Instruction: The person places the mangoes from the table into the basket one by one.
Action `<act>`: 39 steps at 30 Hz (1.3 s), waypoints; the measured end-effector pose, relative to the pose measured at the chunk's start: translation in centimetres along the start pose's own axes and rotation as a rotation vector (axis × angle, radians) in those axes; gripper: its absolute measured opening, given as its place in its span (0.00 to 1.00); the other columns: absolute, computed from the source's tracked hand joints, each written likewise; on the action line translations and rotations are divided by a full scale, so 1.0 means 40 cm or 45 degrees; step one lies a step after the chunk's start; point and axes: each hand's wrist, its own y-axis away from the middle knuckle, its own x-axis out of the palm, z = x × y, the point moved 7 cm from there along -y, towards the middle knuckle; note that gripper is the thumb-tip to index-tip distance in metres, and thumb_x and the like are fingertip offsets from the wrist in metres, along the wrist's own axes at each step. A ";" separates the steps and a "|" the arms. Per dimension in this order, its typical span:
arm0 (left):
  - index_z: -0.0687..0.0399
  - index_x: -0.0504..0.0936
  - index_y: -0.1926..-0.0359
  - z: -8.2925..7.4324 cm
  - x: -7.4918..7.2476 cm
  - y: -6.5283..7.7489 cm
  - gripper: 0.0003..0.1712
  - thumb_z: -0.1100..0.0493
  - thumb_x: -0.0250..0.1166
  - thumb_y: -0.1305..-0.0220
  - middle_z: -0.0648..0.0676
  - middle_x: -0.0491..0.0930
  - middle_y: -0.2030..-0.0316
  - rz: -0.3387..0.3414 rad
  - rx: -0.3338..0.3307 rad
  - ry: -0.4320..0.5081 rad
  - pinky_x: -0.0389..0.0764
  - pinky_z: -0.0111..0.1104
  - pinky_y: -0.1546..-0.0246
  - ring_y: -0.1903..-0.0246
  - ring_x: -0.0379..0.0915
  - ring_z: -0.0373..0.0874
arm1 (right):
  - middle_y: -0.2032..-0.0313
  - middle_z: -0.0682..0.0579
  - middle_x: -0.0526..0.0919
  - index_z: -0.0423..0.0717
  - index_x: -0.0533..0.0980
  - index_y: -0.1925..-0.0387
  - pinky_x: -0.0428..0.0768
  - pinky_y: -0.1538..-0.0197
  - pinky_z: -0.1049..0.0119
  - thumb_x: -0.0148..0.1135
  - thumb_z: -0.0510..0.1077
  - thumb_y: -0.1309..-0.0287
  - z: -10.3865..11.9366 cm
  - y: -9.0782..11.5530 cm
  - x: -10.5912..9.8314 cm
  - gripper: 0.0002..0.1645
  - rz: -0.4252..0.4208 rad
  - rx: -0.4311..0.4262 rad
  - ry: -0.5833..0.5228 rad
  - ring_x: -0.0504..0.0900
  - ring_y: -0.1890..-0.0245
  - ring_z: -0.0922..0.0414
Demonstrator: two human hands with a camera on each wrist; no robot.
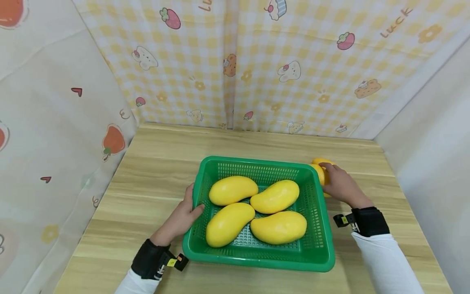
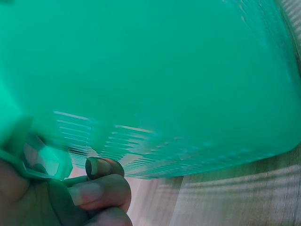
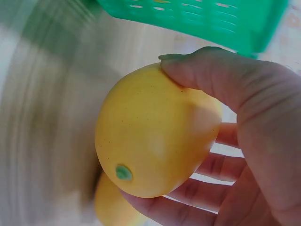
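Observation:
A green plastic basket with slotted walls holds several yellow mangoes. At its left side my left hand grips the rim, thumb over the top. The left wrist view shows curled fingers against the outside of the slotted basket wall. Beyond the basket's right wall, my right hand holds an orange between thumb and fingers; it has a small green stem end. Another orange fruit lies below the held one, partly hidden by it. The basket's corner is close above my right thumb.
The wooden table extends around the basket. A yellow checked curtain hangs along the back edge. A patterned cloth borders the left side and a pale wall the right. More orange fruit lies beside the basket's right corner.

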 end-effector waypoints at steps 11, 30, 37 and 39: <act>0.56 0.35 0.27 0.009 -0.003 -0.006 0.39 0.67 0.48 0.29 0.72 0.62 0.39 -0.011 -0.011 0.002 0.81 0.40 0.63 0.54 0.75 0.59 | 0.54 0.28 0.71 0.30 0.58 0.35 0.73 0.66 0.50 0.69 0.48 0.47 0.008 0.023 -0.087 0.46 -0.088 0.050 -0.004 0.75 0.65 0.40; 0.58 0.35 0.27 -0.001 0.003 0.002 0.39 0.67 0.49 0.28 0.73 0.59 0.37 0.006 0.008 -0.003 0.79 0.43 0.58 0.49 0.71 0.61 | 0.55 0.33 0.72 0.37 0.59 0.34 0.76 0.70 0.54 0.69 0.54 0.47 0.113 0.091 -0.149 0.47 -0.093 0.009 0.079 0.75 0.69 0.45; 0.59 0.35 0.27 0.002 0.004 0.001 0.39 0.67 0.49 0.28 0.74 0.58 0.36 0.009 0.014 -0.020 0.78 0.42 0.57 0.47 0.69 0.62 | 0.54 0.38 0.73 0.40 0.61 0.35 0.76 0.71 0.60 0.71 0.54 0.49 0.190 0.126 -0.146 0.46 0.005 -0.104 0.100 0.75 0.71 0.52; 0.59 0.35 0.27 0.000 0.003 0.001 0.39 0.67 0.48 0.28 0.74 0.58 0.36 0.008 0.016 -0.013 0.78 0.43 0.58 0.48 0.70 0.62 | 0.54 0.38 0.73 0.41 0.61 0.36 0.76 0.72 0.60 0.71 0.54 0.50 0.209 0.133 -0.143 0.45 0.024 -0.142 0.100 0.75 0.72 0.53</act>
